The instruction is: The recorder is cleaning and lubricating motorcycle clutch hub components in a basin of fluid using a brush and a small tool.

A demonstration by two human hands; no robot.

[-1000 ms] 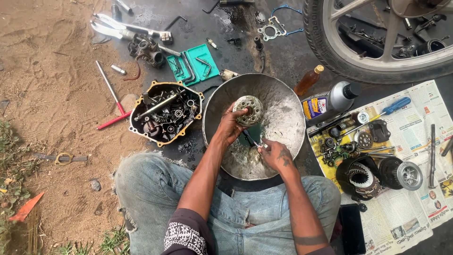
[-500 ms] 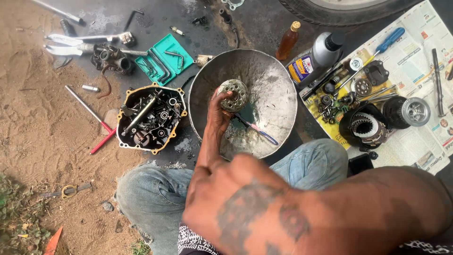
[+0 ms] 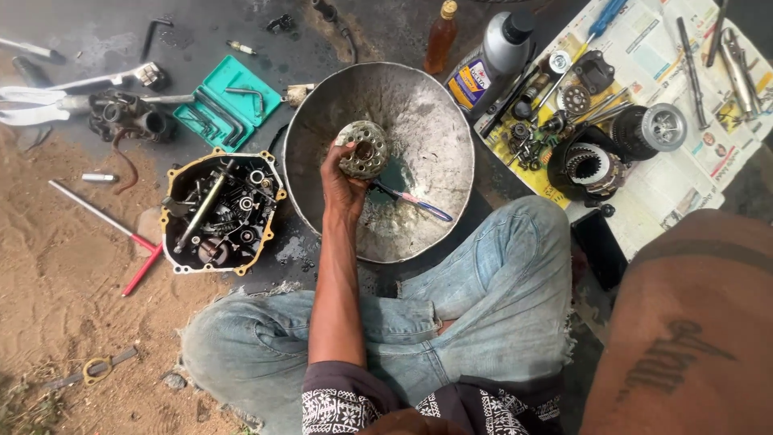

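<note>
The round, perforated grey metal engine part (image 3: pixel 362 149) sits pinched in the left hand's (image 3: pixel 342 181) curled fingers above the dented metal basin (image 3: pixel 435 105) — greasy-looking, it could slip and drop — while the right hand's fingers lie out of view.

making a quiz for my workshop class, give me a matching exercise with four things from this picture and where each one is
Things:
1. round perforated metal part
2. toothbrush
3. open engine case
4. grey oil bottle

Places:
A. on the ground beside the metal basin, near the red-handled tool
B. lying inside the basin
C. held in the left hand over the basin
D. at the edge of the newspaper

Pairs: 1-C, 2-B, 3-A, 4-D
</note>
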